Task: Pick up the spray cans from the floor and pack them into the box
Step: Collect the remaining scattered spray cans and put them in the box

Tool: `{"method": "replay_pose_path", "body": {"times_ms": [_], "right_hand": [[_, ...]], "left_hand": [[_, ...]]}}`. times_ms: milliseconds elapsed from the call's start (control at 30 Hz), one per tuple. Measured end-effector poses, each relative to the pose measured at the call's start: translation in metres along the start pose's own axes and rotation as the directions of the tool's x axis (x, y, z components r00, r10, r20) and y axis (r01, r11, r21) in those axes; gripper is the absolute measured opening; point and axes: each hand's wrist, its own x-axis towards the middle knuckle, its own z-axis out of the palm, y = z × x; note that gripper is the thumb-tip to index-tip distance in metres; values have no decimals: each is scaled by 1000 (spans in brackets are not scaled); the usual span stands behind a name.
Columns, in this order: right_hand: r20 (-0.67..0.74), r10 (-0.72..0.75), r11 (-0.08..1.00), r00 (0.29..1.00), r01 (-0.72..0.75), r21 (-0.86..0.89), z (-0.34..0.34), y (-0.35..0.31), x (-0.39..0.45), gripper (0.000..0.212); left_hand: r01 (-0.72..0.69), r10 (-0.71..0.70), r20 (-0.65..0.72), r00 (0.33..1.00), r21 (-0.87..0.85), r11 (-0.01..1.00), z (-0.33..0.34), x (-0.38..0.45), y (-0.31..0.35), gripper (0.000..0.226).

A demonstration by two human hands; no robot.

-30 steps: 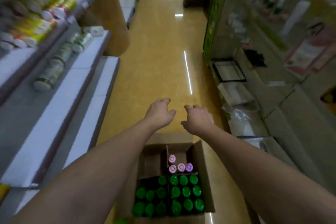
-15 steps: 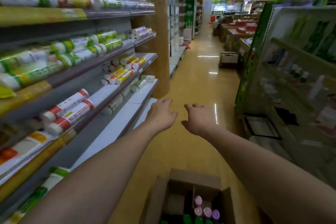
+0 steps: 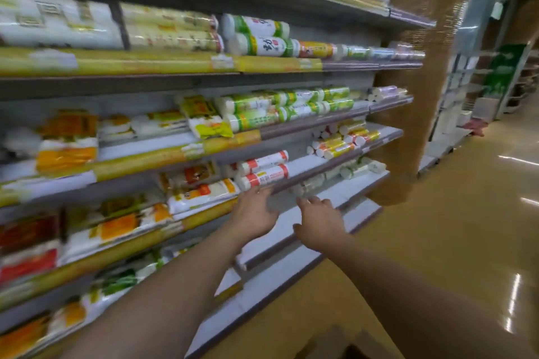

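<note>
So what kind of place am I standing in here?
Most likely a supermarket aisle: tiered metal shelves stocked with packaged rolls and bagged goods, yellow price strips along the shelf edges, and a shiny floor running past more shelving.

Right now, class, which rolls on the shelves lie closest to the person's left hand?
The red-banded white rolls, lying on their sides just above the left hand. The green-banded rolls sit a shelf higher, and the yellow-banded rolls lie farther right.

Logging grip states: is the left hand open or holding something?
Open. The left hand reaches toward the shelf edge with fingers extended, nothing in it.
</note>
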Motion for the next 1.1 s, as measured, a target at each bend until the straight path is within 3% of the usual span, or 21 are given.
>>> {"method": "replay_pose_path", "body": {"times_ms": [133, 300, 600, 767, 933, 1100], "right_hand": [[41, -190, 981, 981, 188, 51, 13, -47, -5, 61], [114, -379, 921, 918, 362, 141, 30, -122, -22, 53], [113, -659, 751, 744, 642, 154, 57, -285, -76, 56], [164, -738, 675, 655, 716, 178, 96, -388, -116, 57], [229, -778, 627, 585, 741, 238, 147, -489, -149, 59], [288, -802, 594, 523, 748, 297, 200, -562, -180, 60]], "left_hand": [[232, -231, -55, 971, 31, 972, -32, -50, -37, 68], [448, -442, -125, 889, 25, 894, -64, -137, -85, 66], [654, -652, -243, 718, -84, 752, -112, -279, -182, 70], [731, -719, -255, 646, -64, 679, -132, -360, -257, 67], [828, -821, -217, 528, -80, 554, -142, -435, -347, 58], [911, -923, -136, 360, -162, 379, -139, -498, -418, 72]]}}
